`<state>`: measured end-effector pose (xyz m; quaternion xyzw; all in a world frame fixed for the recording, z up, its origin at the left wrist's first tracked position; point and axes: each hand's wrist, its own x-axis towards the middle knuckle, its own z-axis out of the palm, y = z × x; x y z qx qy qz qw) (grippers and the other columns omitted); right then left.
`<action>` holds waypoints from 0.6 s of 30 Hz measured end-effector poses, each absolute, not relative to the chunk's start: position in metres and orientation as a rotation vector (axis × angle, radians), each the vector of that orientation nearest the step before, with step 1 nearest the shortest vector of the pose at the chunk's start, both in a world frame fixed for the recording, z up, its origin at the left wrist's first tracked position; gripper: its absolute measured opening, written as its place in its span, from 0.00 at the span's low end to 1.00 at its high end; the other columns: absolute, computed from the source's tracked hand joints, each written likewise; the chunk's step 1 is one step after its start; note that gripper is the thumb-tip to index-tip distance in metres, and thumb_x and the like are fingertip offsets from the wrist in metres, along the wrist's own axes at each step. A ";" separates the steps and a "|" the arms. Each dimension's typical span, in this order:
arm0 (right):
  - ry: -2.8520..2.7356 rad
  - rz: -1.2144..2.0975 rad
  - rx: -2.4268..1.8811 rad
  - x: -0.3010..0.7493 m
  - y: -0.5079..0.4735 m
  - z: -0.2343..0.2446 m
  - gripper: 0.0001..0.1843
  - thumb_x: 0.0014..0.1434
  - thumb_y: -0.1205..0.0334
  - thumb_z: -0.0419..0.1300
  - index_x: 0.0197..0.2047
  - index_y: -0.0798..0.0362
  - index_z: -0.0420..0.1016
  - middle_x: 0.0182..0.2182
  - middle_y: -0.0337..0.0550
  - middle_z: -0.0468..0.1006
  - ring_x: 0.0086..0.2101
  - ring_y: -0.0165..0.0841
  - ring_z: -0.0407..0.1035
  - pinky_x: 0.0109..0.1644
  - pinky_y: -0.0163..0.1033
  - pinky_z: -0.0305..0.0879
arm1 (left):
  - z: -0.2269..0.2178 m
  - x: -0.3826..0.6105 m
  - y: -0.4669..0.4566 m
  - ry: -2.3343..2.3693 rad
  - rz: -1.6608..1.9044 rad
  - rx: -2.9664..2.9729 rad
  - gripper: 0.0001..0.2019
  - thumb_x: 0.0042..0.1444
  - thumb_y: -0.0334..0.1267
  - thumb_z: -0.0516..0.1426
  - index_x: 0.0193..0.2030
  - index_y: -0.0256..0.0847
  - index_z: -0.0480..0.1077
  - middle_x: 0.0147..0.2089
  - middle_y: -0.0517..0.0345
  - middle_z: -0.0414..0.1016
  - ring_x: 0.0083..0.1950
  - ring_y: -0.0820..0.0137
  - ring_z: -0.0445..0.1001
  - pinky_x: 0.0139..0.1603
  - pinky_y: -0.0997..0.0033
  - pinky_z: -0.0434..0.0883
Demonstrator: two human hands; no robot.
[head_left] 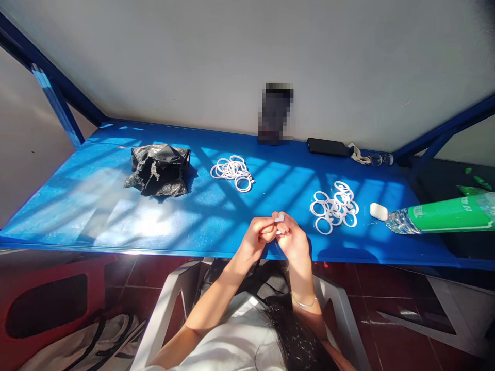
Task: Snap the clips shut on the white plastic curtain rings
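Observation:
My left hand (260, 236) and my right hand (293, 238) meet at the front edge of the blue table, fingers pinched together. Between the fingertips shows a white plastic ring (279, 219), mostly covered by the fingers, so its full shape is hidden. Beyond the left hand lies a loose pile of white plastic rings (243, 183) with small tabs. A second, more spread-out pile of such rings (324, 225) lies to the right of my right hand.
A crumpled black plastic bag (170, 180) stands open at the left of the table (112, 216). Along the wall are a blurred dark device (274, 113), a black phone (327, 147) and glasses (381, 159). A white case (379, 212) and a green-labelled bottle (448, 214) lie at right.

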<state>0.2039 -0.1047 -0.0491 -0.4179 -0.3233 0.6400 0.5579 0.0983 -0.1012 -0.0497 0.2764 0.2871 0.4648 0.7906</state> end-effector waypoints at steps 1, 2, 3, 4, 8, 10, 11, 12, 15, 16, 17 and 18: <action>-0.782 1.490 -0.989 0.204 -0.103 -0.049 0.28 0.51 0.42 0.68 0.21 0.48 0.54 0.20 0.31 0.51 0.20 0.26 0.44 0.20 0.35 0.54 | -0.048 0.098 -0.099 0.624 0.999 0.574 0.38 0.46 0.58 0.66 0.16 0.42 0.40 0.16 0.67 0.38 0.21 0.80 0.39 0.24 0.69 0.45; -0.802 1.475 -0.984 0.204 -0.102 -0.048 0.29 0.52 0.41 0.66 0.21 0.48 0.52 0.20 0.31 0.50 0.20 0.27 0.44 0.20 0.35 0.54 | -0.046 0.098 -0.097 0.629 0.996 0.545 0.37 0.46 0.57 0.66 0.16 0.42 0.40 0.15 0.67 0.39 0.20 0.80 0.39 0.24 0.70 0.46; -0.821 1.467 -0.977 0.204 -0.100 -0.047 0.29 0.55 0.42 0.64 0.22 0.47 0.50 0.20 0.31 0.49 0.20 0.27 0.43 0.20 0.35 0.54 | -0.043 0.097 -0.095 0.631 0.993 0.512 0.36 0.45 0.56 0.65 0.15 0.42 0.41 0.15 0.67 0.40 0.20 0.80 0.40 0.23 0.71 0.46; -0.837 1.467 -0.972 0.204 -0.098 -0.047 0.29 0.56 0.42 0.63 0.22 0.47 0.48 0.20 0.31 0.48 0.20 0.27 0.42 0.20 0.36 0.53 | -0.041 0.096 -0.093 0.628 0.991 0.479 0.35 0.45 0.56 0.65 0.16 0.42 0.41 0.15 0.67 0.40 0.19 0.81 0.41 0.22 0.72 0.47; -0.886 1.464 -1.008 0.204 -0.095 -0.047 0.23 0.57 0.45 0.61 0.23 0.47 0.53 0.21 0.33 0.54 0.19 0.28 0.41 0.18 0.36 0.49 | -0.037 0.092 -0.090 0.556 1.012 0.398 0.32 0.46 0.52 0.65 0.19 0.42 0.43 0.16 0.69 0.40 0.17 0.82 0.43 0.20 0.76 0.49; -0.886 1.429 -1.031 0.202 -0.098 -0.048 0.19 0.57 0.47 0.60 0.25 0.48 0.60 0.22 0.35 0.60 0.20 0.28 0.47 0.20 0.36 0.53 | -0.038 0.091 -0.093 0.545 1.030 0.411 0.28 0.49 0.50 0.63 0.20 0.41 0.47 0.17 0.69 0.43 0.18 0.81 0.45 0.21 0.77 0.51; -0.891 1.397 -1.048 0.202 -0.102 -0.048 0.16 0.58 0.48 0.59 0.26 0.49 0.64 0.23 0.36 0.63 0.21 0.28 0.51 0.22 0.37 0.56 | -0.038 0.090 -0.094 0.571 1.048 0.448 0.25 0.51 0.50 0.62 0.20 0.41 0.51 0.17 0.68 0.46 0.19 0.81 0.47 0.22 0.77 0.52; -0.909 1.349 -1.079 0.204 -0.106 -0.047 0.14 0.60 0.50 0.58 0.29 0.50 0.69 0.25 0.38 0.67 0.22 0.29 0.56 0.25 0.37 0.60 | -0.039 0.088 -0.095 0.622 1.072 0.514 0.23 0.53 0.51 0.61 0.21 0.40 0.55 0.18 0.66 0.50 0.20 0.79 0.50 0.23 0.76 0.54; -1.047 1.000 -1.282 0.219 -0.121 -0.046 0.12 0.64 0.54 0.57 0.40 0.51 0.77 0.36 0.44 0.76 0.32 0.33 0.67 0.36 0.40 0.66 | -0.040 0.076 -0.093 0.896 1.151 0.878 0.20 0.59 0.53 0.57 0.27 0.37 0.66 0.23 0.61 0.62 0.25 0.75 0.59 0.28 0.75 0.58; -1.101 0.804 -1.368 0.228 -0.125 -0.046 0.11 0.64 0.55 0.57 0.41 0.51 0.79 0.41 0.45 0.77 0.34 0.34 0.68 0.38 0.41 0.66 | -0.041 0.070 -0.090 1.015 1.170 1.035 0.20 0.61 0.53 0.55 0.29 0.37 0.69 0.25 0.59 0.65 0.28 0.74 0.62 0.31 0.74 0.60; -1.146 0.596 -1.455 0.239 -0.129 -0.046 0.11 0.64 0.56 0.58 0.41 0.51 0.79 0.44 0.47 0.77 0.37 0.36 0.69 0.40 0.42 0.67 | -0.042 0.064 -0.085 1.137 1.179 1.197 0.19 0.64 0.52 0.54 0.33 0.37 0.71 0.28 0.57 0.68 0.31 0.72 0.65 0.34 0.73 0.62; -1.194 0.399 -1.530 0.252 -0.132 -0.047 0.10 0.64 0.56 0.58 0.41 0.51 0.79 0.44 0.48 0.77 0.38 0.37 0.69 0.41 0.43 0.66 | -0.044 0.057 -0.079 1.267 1.192 1.355 0.18 0.65 0.50 0.52 0.36 0.38 0.72 0.32 0.55 0.70 0.35 0.70 0.68 0.38 0.71 0.64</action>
